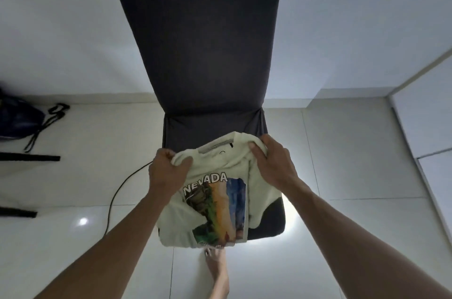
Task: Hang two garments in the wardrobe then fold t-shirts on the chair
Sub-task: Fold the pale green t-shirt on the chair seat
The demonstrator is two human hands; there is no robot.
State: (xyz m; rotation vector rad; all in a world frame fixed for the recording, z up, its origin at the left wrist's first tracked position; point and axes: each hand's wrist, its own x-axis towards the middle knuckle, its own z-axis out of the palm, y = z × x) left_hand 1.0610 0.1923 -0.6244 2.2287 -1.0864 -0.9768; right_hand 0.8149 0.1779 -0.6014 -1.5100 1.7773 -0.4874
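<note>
A tall dark chair [198, 54] stands against the white wall on the pale tiled floor [342, 152], and a cream t-shirt [215, 196] printed with "NEVADA" lies partly folded on its seat, hanging over the front edge. The left hand [168, 171] bunches the fabric at one shoulder and the right hand [271, 159] grips the other shoulder beside the collar. A black cable [117, 191] trails across the floor just left of the chair.
</note>
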